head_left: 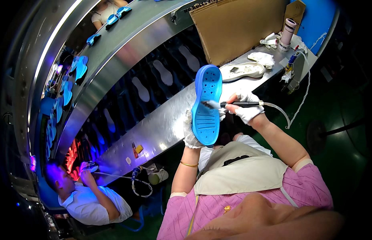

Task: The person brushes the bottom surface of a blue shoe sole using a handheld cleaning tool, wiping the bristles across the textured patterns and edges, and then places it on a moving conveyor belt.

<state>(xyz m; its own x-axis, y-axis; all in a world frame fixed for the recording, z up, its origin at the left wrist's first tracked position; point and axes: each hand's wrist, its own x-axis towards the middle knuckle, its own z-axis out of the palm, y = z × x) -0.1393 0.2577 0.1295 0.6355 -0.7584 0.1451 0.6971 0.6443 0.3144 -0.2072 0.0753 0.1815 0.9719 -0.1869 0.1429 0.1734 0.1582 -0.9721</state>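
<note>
A blue shoe sole [209,90] stands out in front of me, its inner face with holes and ridges turned up. My left hand [190,132], in a white fabric glove, is closed around the sole's left and lower edge; most of its fingers are hidden behind the sole. In my right hand [248,109], wearing a fingerless white glove, is a black-handled brush [244,104] pinched between bare fingertips. Its pale bristles lie over the middle of the sole, seemingly touching it. A thin whitish tube [282,113] runs from the handle's end.
Beyond the sole is a metal bench [170,108] carrying a white shoe [242,71], white cloth [262,59], a pink tumbler [288,34] and a cardboard sheet [238,28]. A conveyor [130,30] bears blue soles. A co-worker [96,200] sits at the lower left.
</note>
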